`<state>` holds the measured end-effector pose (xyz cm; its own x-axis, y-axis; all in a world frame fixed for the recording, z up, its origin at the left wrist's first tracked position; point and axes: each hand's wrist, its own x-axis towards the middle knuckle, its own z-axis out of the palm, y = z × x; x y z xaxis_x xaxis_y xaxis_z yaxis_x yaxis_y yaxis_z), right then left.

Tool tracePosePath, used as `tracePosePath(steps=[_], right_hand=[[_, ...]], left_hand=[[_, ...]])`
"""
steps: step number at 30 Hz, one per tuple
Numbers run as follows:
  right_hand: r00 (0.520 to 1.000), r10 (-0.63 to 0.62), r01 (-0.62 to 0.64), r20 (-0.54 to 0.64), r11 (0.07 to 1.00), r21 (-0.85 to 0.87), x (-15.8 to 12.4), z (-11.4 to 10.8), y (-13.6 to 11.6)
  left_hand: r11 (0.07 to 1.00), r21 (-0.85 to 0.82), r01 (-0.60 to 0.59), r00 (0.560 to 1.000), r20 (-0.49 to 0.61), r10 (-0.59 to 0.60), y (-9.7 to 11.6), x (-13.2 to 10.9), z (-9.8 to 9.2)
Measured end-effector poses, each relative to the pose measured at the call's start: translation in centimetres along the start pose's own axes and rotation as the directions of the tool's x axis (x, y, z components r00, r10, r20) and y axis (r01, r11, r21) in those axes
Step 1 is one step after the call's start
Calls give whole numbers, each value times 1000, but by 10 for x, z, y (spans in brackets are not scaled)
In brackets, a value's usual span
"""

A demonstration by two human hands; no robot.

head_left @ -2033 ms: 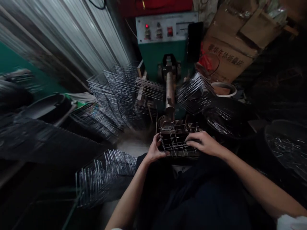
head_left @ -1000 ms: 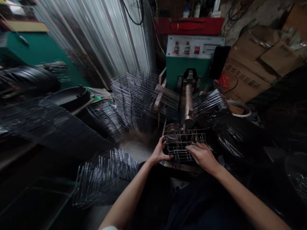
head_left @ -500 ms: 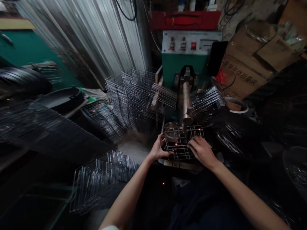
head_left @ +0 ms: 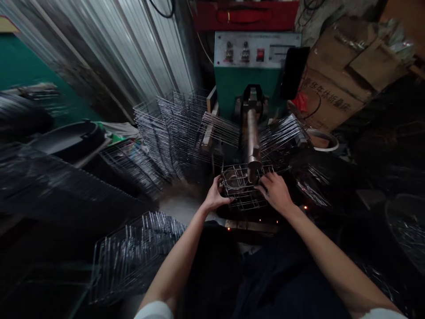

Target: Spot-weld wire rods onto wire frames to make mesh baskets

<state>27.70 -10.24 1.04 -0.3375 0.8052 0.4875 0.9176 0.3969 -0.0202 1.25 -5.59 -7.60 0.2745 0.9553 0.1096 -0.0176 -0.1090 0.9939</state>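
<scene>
A: From the head view, what is the left hand (head_left: 214, 198) doing?

B: It is clamping the wire frame (head_left: 245, 193) at its left edge, the thumb lying over the near left corner and the fingers wrapping the side

A: And the right hand (head_left: 275, 188)?

B: Its fingertips are pinching together on the frame's wires toward the right edge, just beside the metal rod (head_left: 253, 137). Whether it is also holding a loose wire, I cannot tell

A: Where is the frame sitting?

B: It is lying under the rod's tip, in front of the green machine (head_left: 229, 82), past the far edge of the wooden board (head_left: 247, 225). Whatever is bearing it from below is hiding from view

A: Which step is going on, would you say?

B: Orange sparks (head_left: 305, 207) are glowing near the board and right of the right hand, so I am judging that the frame is being worked at the rod's tip, both hands positioning it

A: And what is the next move calling for?

B: As I am reading it, a level frame, a firm hold on both edges, and fingertips clear of that tip
</scene>
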Motion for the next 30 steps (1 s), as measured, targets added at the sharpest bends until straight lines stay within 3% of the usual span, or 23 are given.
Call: tracePosePath(steps=[4,13,19,24,27,30], right_hand=[[999,-6,5,49,1000,19,9,0,7],[999,-20,17,36,996,84,14,1,10],[1000,11,-6,-12,943,332,8,-8,13],[981,168,-188,93,750,634,-27,-23,8],[911,321,-391,258,476,788,-52,-27,-1],[822,401,-507,405,190,841,-69,-37,-12]], left_hand=[[999,-43,14,999,48,-12,2,14,-6],[997,-74,20,994,111,-11,-3,27,-9],[996,-91,0,985,174,16,-28,26,-11],[993,-40,107,967,238,-95,-62,21,-8],[983,-87,161,962,236,-137,-65,20,-5],[983,-76,168,968,201,-150,-57,11,-10]])
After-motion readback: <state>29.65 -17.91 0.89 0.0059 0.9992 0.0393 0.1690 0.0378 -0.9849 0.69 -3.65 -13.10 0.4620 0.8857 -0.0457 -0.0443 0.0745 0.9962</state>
